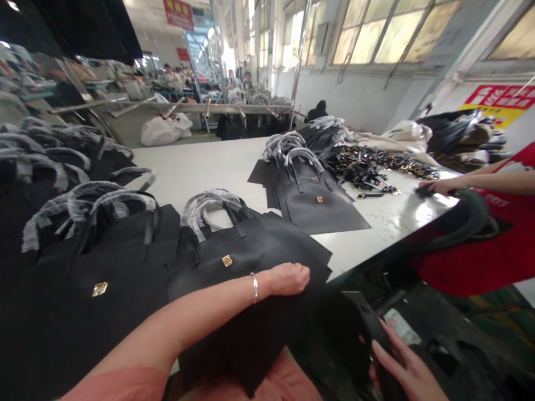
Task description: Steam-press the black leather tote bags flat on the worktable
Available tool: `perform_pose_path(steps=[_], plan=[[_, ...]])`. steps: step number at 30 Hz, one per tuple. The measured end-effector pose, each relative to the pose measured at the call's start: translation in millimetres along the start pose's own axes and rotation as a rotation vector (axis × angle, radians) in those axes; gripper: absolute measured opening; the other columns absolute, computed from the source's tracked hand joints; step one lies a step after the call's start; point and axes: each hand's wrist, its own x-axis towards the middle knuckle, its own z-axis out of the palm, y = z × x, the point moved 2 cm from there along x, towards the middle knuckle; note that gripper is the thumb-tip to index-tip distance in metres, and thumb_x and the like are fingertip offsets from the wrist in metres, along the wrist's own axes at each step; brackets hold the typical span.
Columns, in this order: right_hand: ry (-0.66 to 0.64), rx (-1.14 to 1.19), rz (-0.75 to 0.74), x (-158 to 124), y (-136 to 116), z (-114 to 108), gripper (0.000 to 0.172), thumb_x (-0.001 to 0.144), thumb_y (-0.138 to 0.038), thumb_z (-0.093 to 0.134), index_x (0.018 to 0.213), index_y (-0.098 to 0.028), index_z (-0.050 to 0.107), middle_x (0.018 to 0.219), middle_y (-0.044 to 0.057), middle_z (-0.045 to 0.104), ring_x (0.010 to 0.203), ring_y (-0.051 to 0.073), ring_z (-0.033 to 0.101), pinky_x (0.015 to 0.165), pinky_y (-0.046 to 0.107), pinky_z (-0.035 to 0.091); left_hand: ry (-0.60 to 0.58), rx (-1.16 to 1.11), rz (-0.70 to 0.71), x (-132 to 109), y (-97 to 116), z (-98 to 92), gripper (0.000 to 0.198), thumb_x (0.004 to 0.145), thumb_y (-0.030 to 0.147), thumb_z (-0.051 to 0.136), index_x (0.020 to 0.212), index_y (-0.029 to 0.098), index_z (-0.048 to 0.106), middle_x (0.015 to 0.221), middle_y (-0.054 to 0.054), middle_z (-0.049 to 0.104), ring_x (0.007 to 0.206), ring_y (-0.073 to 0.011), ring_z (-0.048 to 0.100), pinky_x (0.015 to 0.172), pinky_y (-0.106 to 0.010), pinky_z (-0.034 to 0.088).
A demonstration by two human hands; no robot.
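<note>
My left hand is closed, its curled fingers at the right part of a black bag panel that hangs down over my lap. The fingertips themselves are hidden. At the lower right, my right hand is closed around a dark, stiff-edged piece; shadow hides what kind of thing it is. Beneath and beyond my left forearm lies a stack of black bag panels with wrapped handles and a gold square fitting. Another black panel with a gold fitting lies at the left.
More black panels with handles lie farther back on the white table. Black straps with gold hardware are heaped behind them. At the right, a person in red has a hand at the table edge. A metal rail crosses behind.
</note>
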Motion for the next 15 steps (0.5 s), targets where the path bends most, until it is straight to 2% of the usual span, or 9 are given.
perform_pose_path(steps=[4,7,11,15], plan=[[-0.010,-0.002,-0.010,2.9,0.8,1.4,0.095,0.069,-0.058,0.071,0.144,-0.017,0.029,0.055,-0.003,0.063,0.051,0.018,0.059,0.046,0.026,0.046,0.062,-0.102,-0.229,-4.5,-18.4,0.8,0.023,0.092,0.010,0.035,0.091,0.012,0.059,0.089,-0.008,0.057,0.078,-0.0166,0.055,0.065,-0.028,0.047],[-0.042,0.020,-0.033,6.5,0.4,7.9,0.097,0.069,-0.057,0.070,0.145,-0.014,0.027,0.055,-0.003,0.063,0.048,0.018,0.057,0.045,0.027,0.045,0.092,-0.203,-0.358,-11.6,-32.3,3.0,0.026,0.095,0.014,0.034,0.099,0.015,0.059,0.093,-0.005,0.059,0.080,-0.0118,0.057,0.072,-0.023,0.047],[-0.105,0.016,-0.065,10.2,-1.2,19.5,0.091,0.073,-0.054,0.068,0.144,-0.012,0.027,0.054,-0.003,0.061,0.048,0.017,0.055,0.047,0.027,0.044,0.079,-0.329,-0.325,-15.7,-36.6,3.1,0.016,0.092,0.033,0.053,0.097,0.023,0.064,0.097,0.002,0.060,0.083,-0.0079,0.058,0.072,-0.016,0.044],[-0.137,-0.005,-0.065,13.6,0.4,25.9,0.090,0.074,-0.053,0.067,0.145,-0.013,0.028,0.055,-0.005,0.059,0.049,0.016,0.054,0.048,0.027,0.043,0.057,-0.348,-0.294,-10.6,-32.4,0.5,0.013,0.085,0.039,0.062,0.091,0.029,0.068,0.099,0.004,0.060,0.089,-0.0105,0.056,0.067,-0.018,0.041]])
